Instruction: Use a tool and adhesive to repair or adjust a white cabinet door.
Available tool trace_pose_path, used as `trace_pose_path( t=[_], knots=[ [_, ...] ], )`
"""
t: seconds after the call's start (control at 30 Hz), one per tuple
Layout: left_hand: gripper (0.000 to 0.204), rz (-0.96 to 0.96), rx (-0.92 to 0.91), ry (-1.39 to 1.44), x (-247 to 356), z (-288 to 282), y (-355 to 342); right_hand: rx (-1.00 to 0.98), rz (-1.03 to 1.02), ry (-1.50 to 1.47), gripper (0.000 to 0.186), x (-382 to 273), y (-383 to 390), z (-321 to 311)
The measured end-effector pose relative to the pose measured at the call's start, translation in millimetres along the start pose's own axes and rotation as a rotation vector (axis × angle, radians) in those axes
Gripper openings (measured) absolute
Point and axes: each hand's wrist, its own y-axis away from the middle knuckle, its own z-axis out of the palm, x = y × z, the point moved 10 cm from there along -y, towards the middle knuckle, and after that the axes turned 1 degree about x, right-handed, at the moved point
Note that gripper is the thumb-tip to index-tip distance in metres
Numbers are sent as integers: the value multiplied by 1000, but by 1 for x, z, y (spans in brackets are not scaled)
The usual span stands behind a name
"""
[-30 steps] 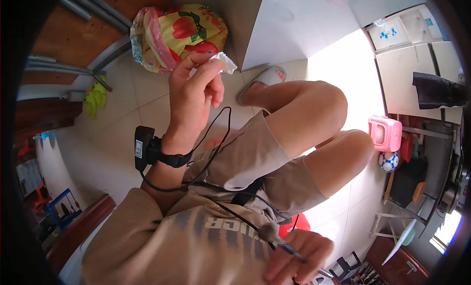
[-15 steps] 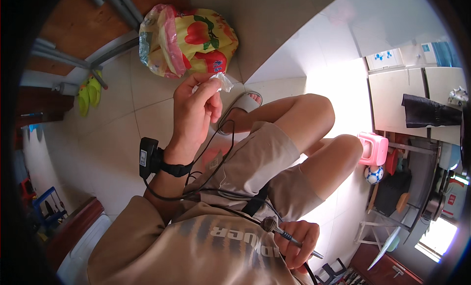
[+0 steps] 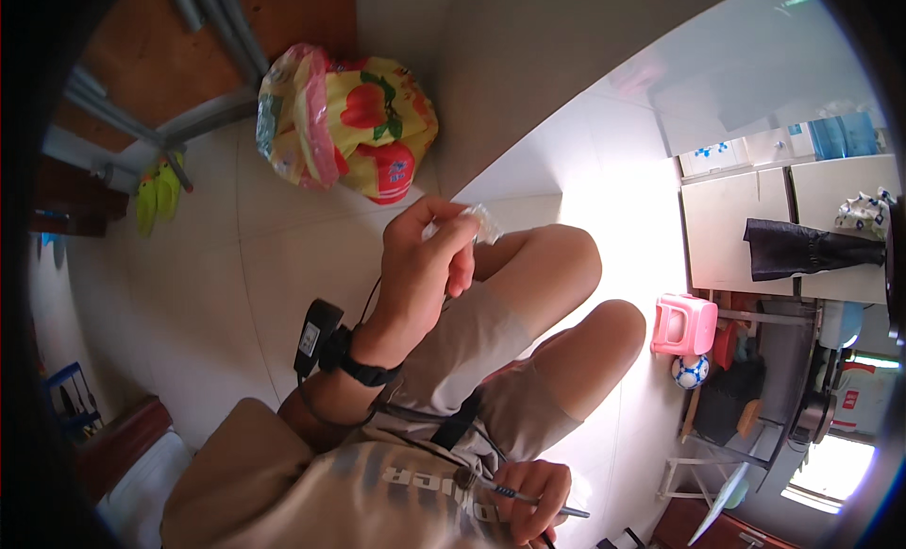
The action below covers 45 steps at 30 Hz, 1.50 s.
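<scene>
Raised in front of my torso, my left hand is closed, pinching a crumpled whitish, see-through scrap between thumb and fingers. A black strap with a small black box sits on that wrist, and a black cable leads from it. Low against my shirt, my right hand is wrapped round a slim pen-shaped tool. One end of this tool is a rounded brownish head, the other a thin grey tip; its exact kind cannot be made out.
A yellow and red plastic bag with fruit print stands on the tiled floor beyond my left hand. Yellow-green slippers lie far left. To the right are a pink stool, a blue-and-white ball and pale cabinets.
My left hand has moved right and a little nearer, still pinching the scrap. My right hand keeps the tool and sits slightly lower and further left. The whole view has shifted.
</scene>
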Motion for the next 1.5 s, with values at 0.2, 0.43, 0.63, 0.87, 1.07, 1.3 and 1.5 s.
trace_pose_path(
  t=[0.2,0.43,0.63,0.87,1.07,1.3,1.5],
  knots=[
    [14,-19,-6,-122,-18,10,-10,172,62,-5,23,-11,-4,-24],
    [12,55,125,-127,0,-5,-13,151,60,-81,22,-7,-9,-56],
    [11,141,162,-188,32,-17,-18,103,105,-78,22,7,-14,-60],
    [11,125,182,-208,22,-17,-24,186,118,-108,18,6,-9,-68],
    [11,117,145,-252,17,-6,-29,174,136,-62,18,3,6,-73],
    [9,131,182,-303,14,2,-22,130,163,15,16,-3,7,-62],
    [10,134,114,-307,17,18,-33,129,164,-123,21,-5,-1,-66]
  ],
)
